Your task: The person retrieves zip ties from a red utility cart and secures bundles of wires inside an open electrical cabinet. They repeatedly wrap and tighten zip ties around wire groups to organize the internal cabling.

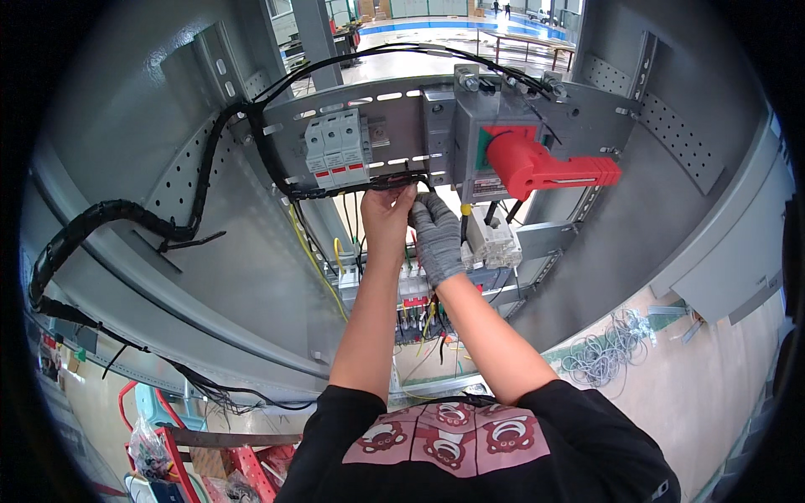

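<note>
My bare left hand (387,214) and my right hand (436,230), in a grey knit glove, meet side by side under a black wire bundle (369,185). The left fingers pinch at the bundle's lower edge. My right fingers are curled closed at its right end; their tips are partly hidden. The bundle runs below a row of white fuse holders (337,149) with red marks, then climbs left in black wrap. Right of my hands sits a grey switch box with a large red rotary handle (545,166).
Grey cabinet walls stand on both sides. Below my hands are white terminal blocks (493,239) and coloured wires. Looped black cable (126,214) hangs at left. A red cart (176,461) holds bags at lower left; coiled grey wire (608,348) lies on the floor at right.
</note>
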`<state>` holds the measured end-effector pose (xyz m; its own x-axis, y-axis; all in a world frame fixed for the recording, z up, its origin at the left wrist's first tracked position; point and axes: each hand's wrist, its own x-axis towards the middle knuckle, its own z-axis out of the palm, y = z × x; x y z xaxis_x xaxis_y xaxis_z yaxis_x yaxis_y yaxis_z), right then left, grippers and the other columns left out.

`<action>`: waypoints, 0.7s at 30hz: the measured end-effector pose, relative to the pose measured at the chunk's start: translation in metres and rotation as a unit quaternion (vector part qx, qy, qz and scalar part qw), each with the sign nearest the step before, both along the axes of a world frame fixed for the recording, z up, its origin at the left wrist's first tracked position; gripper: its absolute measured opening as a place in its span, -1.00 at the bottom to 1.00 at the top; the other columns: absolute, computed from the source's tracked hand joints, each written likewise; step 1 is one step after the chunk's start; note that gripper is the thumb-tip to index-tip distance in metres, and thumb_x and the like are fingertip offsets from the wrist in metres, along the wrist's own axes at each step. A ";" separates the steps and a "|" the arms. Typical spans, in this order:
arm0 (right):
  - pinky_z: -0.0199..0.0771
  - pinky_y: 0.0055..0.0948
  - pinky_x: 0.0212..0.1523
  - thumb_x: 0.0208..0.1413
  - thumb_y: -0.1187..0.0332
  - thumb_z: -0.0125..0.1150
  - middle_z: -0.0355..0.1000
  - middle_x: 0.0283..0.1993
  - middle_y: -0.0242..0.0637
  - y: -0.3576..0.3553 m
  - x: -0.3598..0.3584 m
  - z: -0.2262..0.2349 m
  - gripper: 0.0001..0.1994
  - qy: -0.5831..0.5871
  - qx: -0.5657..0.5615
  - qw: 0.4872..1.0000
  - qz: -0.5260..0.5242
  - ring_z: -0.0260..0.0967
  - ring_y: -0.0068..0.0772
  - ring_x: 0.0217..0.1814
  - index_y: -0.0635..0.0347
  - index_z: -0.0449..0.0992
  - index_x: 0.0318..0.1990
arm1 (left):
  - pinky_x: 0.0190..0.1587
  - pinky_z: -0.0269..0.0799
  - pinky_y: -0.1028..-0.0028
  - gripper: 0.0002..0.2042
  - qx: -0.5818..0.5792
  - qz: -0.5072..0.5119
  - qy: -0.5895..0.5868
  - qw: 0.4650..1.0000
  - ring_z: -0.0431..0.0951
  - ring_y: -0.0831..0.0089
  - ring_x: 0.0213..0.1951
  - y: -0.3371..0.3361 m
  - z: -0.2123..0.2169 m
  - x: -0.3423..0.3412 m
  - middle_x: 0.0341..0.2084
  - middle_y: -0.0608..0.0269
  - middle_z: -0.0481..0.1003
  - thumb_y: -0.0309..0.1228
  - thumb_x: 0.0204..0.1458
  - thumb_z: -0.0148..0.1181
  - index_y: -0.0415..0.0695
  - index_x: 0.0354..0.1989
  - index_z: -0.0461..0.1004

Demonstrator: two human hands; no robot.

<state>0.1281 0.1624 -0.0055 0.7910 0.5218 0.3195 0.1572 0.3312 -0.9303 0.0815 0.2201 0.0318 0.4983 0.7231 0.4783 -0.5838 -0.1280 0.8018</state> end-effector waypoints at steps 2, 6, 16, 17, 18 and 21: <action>0.30 -0.52 -0.06 0.24 0.31 0.01 0.41 -0.08 -0.39 0.008 -0.009 -0.011 -0.66 0.055 0.061 0.996 0.020 0.26 -0.67 -0.06 0.27 0.34 0.11 | -0.04 0.37 0.51 -0.73 0.010 0.011 0.010 1.000 0.49 0.53 -0.16 0.002 0.000 0.000 -0.21 0.28 0.52 -0.62 0.00 0.21 -0.17 -0.10 0.42; 0.32 -0.48 -0.02 0.23 0.28 0.07 0.40 -0.04 -0.36 -0.004 -0.022 0.032 -0.68 0.250 0.212 0.940 0.098 0.30 -0.55 -0.03 0.21 0.38 0.07 | -0.08 0.37 0.52 -0.79 0.003 0.013 -0.014 1.000 0.49 0.54 -0.19 -0.001 0.002 -0.002 -0.24 0.27 0.53 -0.59 0.02 0.20 -0.20 -0.14 0.43; 0.44 -0.45 -0.09 0.17 0.40 0.05 0.44 -0.19 -0.26 0.010 -0.005 0.033 -0.82 0.399 0.363 0.812 0.221 0.40 -0.40 -0.17 0.22 0.44 -0.11 | -0.29 0.38 0.58 -0.92 0.027 0.118 0.024 0.992 0.48 0.60 -0.39 -0.007 0.002 -0.004 -0.42 0.25 0.54 -0.55 0.06 0.16 -0.29 -0.30 0.45; 0.43 -0.45 -0.05 0.19 0.39 0.04 0.45 -0.17 -0.26 0.013 -0.001 0.030 -0.81 0.392 0.353 0.821 0.217 0.40 -0.38 -0.14 0.22 0.44 -0.09 | -0.29 0.38 0.58 -0.92 0.027 0.121 0.027 0.992 0.48 0.61 -0.40 -0.009 0.002 -0.002 -0.43 0.25 0.54 -0.55 0.06 0.17 -0.29 -0.30 0.45; 0.42 -0.46 -0.01 0.21 0.38 0.02 0.45 -0.14 -0.25 0.015 0.003 0.026 -0.80 0.384 0.343 0.830 0.212 0.40 -0.37 -0.10 0.22 0.43 -0.07 | -0.31 0.37 0.59 -0.92 0.010 0.101 0.005 0.995 0.48 0.61 -0.40 -0.009 0.002 0.000 -0.42 0.26 0.54 -0.54 0.05 0.18 -0.28 -0.31 0.45; 0.42 -0.48 -0.05 0.21 0.35 0.02 0.45 -0.19 -0.27 0.018 -0.002 0.031 -0.81 0.374 0.326 0.852 0.170 0.40 -0.39 -0.14 0.20 0.44 -0.09 | -0.30 0.37 0.60 -0.92 -0.026 0.084 0.009 0.996 0.48 0.61 -0.40 -0.013 0.005 -0.007 -0.43 0.30 0.53 -0.55 0.06 0.17 -0.28 -0.31 0.45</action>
<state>0.1261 0.1802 0.0254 0.7391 0.6657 0.1027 -0.6063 0.7239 -0.3293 0.0750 0.2068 0.0364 0.3768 0.8208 0.4294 -0.5429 -0.1799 0.8203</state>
